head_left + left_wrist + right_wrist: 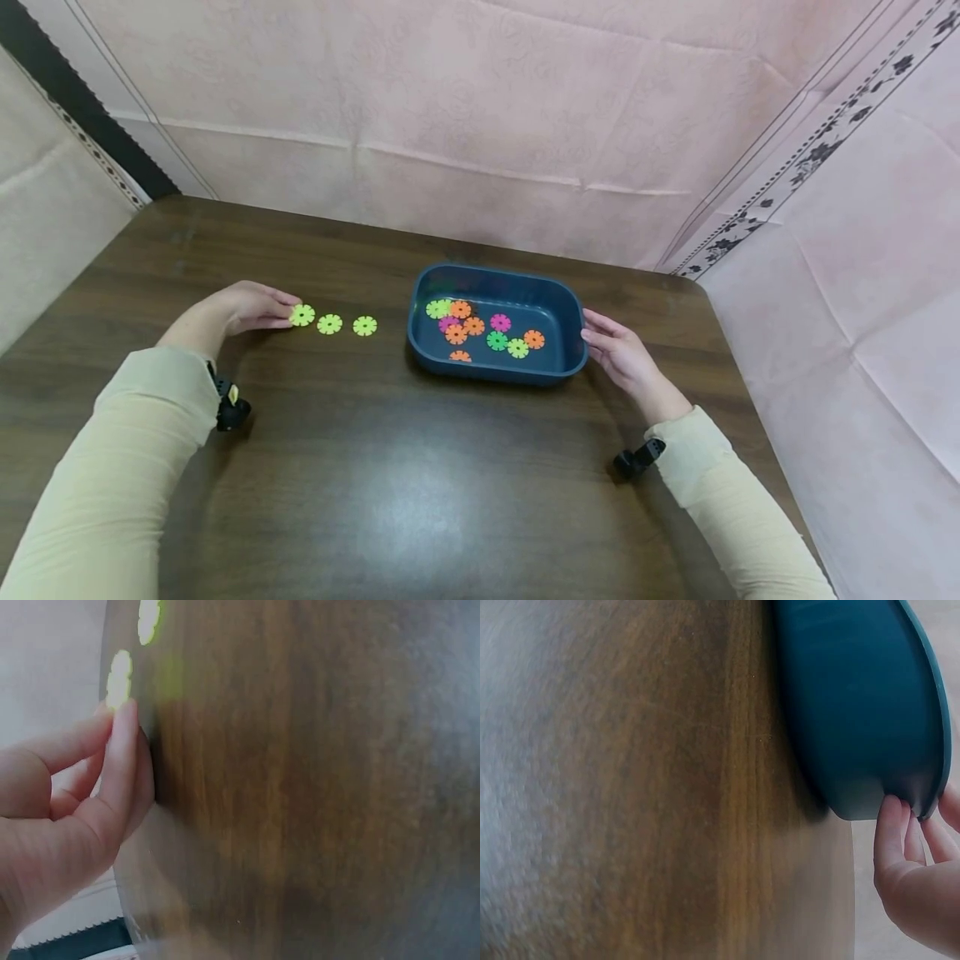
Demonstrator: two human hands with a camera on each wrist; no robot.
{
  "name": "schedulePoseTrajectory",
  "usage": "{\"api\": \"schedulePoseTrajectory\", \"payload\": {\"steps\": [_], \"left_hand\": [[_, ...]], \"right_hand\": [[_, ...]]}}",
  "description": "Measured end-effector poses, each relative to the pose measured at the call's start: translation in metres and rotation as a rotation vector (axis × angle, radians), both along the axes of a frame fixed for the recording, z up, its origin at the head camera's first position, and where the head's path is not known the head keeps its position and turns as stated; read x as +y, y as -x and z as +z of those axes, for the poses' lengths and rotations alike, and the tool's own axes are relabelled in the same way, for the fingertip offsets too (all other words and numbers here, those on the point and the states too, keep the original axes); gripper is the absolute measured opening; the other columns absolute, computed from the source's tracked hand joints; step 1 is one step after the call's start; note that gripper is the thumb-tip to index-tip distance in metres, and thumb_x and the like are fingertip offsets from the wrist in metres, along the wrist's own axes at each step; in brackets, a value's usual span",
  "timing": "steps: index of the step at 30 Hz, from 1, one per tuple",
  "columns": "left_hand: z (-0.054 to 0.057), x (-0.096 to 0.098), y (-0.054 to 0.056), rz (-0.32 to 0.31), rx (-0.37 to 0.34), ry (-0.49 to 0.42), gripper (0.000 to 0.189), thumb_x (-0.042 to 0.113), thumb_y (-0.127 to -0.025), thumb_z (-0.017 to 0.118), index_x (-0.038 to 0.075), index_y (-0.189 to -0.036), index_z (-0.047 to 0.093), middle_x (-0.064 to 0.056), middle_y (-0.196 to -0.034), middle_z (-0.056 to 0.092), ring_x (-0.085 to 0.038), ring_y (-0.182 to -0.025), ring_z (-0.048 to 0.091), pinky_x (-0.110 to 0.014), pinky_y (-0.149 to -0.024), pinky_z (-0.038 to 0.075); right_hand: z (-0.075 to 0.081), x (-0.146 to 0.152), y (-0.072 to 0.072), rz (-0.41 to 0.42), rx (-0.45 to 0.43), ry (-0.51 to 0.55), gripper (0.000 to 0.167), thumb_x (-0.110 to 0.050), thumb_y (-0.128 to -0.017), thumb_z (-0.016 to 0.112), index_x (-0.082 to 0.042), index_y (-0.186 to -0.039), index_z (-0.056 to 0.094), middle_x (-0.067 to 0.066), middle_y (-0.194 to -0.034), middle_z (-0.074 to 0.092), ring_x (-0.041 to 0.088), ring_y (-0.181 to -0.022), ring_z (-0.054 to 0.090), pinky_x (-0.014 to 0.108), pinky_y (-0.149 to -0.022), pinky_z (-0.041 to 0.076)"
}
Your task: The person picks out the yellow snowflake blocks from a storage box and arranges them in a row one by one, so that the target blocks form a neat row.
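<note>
At the left of the table, my left hand (pixel 247 308) pinches the edge of a yellow-green flower-shaped disc (pixel 302 315) between thumb and fingertips. The left wrist view has this disc (pixel 119 681) tilted up on edge from that camera's angle. To its right, two matching discs (pixel 329 324) lie in a row on the tabletop. My right hand (pixel 618 350) grips the right end of a dark blue plastic tray (pixel 495 373). In the right wrist view its thumb is against the tray's outer wall (pixel 862 712), with other fingers at the rim.
Inside the tray lie several flower discs in orange (pixel 534 339), pink (pixel 500 322), green (pixel 497 341) and yellow-green (pixel 517 348). The brown wooden table (pixel 420 467) ends at a pale cloth backdrop (pixel 450 125) behind and on the right.
</note>
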State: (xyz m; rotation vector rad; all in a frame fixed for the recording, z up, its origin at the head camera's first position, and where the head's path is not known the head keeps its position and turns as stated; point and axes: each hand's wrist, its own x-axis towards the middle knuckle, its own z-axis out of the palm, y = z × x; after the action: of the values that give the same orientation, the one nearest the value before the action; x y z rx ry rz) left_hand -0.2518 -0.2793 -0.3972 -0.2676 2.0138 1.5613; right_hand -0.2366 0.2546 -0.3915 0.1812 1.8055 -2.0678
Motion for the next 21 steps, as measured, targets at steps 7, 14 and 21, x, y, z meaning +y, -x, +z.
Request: {"api": "schedulePoseTrajectory", "payload": {"steps": [7, 14, 21], "left_hand": [[0.005, 0.008, -0.003, 0.015, 0.033, 0.071, 0.045, -0.004, -0.089, 0.055, -0.017, -0.129, 0.041, 0.015, -0.074, 0.061, 0.001, -0.07, 0.06, -0.017, -0.073, 0.056], [0.006, 0.013, -0.005, 0.031, 0.072, 0.111, 0.044, -0.004, -0.087, 0.057, -0.02, -0.126, 0.043, 0.014, -0.073, 0.06, 0.0, -0.068, 0.061, -0.017, -0.069, 0.056], [0.005, 0.014, -0.004, 0.021, 0.087, 0.164, 0.046, 0.0, -0.089, 0.058, -0.019, -0.128, 0.041, 0.004, -0.086, 0.061, 0.0, -0.069, 0.06, -0.018, -0.07, 0.056]], "right_hand": [[0.001, -0.001, -0.001, 0.0, 0.002, 0.003, 0.056, -0.006, -0.096, 0.049, -0.003, -0.147, 0.025, -0.008, -0.103, 0.064, 0.003, -0.092, 0.063, 0.016, -0.083, 0.053], [0.001, -0.001, -0.001, 0.005, 0.004, -0.008, 0.057, -0.007, -0.096, 0.049, -0.003, -0.147, 0.025, -0.008, -0.104, 0.064, 0.003, -0.093, 0.063, 0.016, -0.084, 0.053], [0.001, 0.0, -0.001, 0.006, 0.002, -0.008, 0.057, -0.007, -0.096, 0.05, -0.003, -0.147, 0.025, -0.008, -0.105, 0.064, 0.003, -0.093, 0.063, 0.016, -0.084, 0.053]]}}
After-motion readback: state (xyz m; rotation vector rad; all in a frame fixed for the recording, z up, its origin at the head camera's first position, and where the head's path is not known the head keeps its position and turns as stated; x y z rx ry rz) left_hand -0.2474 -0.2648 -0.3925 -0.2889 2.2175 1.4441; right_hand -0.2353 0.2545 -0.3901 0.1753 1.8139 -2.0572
